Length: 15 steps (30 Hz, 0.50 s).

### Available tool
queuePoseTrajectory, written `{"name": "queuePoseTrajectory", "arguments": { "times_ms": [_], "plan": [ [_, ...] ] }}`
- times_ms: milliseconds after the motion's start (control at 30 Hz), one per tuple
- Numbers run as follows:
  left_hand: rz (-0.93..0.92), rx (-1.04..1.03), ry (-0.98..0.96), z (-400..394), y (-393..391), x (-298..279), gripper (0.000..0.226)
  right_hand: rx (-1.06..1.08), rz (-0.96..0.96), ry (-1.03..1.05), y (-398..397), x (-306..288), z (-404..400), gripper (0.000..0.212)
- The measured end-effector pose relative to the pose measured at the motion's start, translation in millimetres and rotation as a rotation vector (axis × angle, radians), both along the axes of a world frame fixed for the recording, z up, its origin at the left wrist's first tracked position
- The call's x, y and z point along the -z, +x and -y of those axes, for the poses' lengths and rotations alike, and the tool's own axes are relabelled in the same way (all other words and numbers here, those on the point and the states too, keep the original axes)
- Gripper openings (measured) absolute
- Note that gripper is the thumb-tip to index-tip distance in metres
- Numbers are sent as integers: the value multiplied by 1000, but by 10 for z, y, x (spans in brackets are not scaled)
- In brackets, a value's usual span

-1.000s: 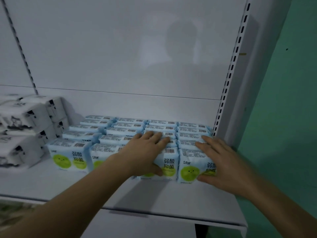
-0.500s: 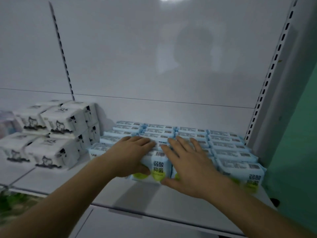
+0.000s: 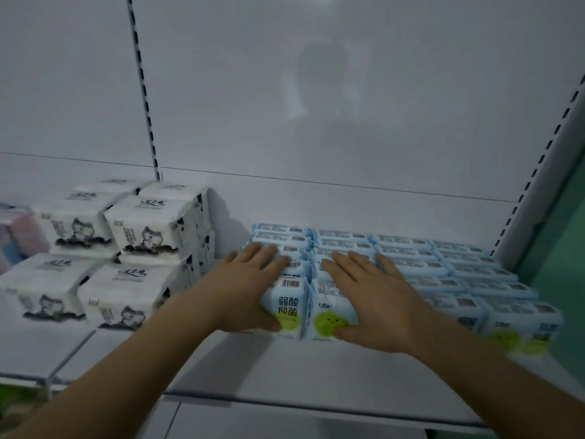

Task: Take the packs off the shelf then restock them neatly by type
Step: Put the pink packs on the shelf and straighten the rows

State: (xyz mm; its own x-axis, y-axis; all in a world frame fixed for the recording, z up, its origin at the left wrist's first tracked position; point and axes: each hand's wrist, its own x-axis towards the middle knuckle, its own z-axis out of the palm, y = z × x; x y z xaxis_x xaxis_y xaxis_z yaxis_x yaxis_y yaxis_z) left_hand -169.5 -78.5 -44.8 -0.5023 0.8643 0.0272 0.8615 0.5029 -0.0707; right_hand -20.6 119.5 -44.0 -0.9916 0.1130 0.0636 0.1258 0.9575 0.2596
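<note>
Blue packs point(image 3: 418, 267) w/ green faces; white packs point(image 3: 152, 226) w/ grey cats

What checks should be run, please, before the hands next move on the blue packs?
1. Left hand on the blue packs: fingers flat on top, thumb at the front of the leftmost column. Ok.
2. Right hand on the column beside it: fingers flat on top, thumb on the front face. Ok.
3. Blue packs in straight rows: the left columns look even; the right end is blurred. Cannot tell.
4. Types kept apart: white packs stand stacked to the left, with a gap between them and the blue ones. Ok.
5. Bare shelf in front of the packs for sliding them forward. Ok.
</note>
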Motion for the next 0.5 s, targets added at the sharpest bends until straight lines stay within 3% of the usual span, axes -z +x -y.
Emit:
{"name": "queuePoseTrajectory", "arguments": {
  "times_ms": [167,233,300,400,433,500],
  "plan": [
    [14,81,118,32,-63,40,110,3,38,13,-13,39,-19,102],
    [113,100,188,108,-83,22,111,21,82,17,-10,-11,25,108],
    [319,81,398,157,-94,20,106,30,69,-52,-12,-76,119,115],
    [486,-62,847,119,-124,38,88,-16,-30,-143,-149,-156,342,119],
    [603,-154,962,93,-132,30,85,-33,-24,-136,-242,-173,427,119],
    [1037,-297,1155,61,-185,25,73,-63,5,-114,-448,-159,559,120]
  ]
}}
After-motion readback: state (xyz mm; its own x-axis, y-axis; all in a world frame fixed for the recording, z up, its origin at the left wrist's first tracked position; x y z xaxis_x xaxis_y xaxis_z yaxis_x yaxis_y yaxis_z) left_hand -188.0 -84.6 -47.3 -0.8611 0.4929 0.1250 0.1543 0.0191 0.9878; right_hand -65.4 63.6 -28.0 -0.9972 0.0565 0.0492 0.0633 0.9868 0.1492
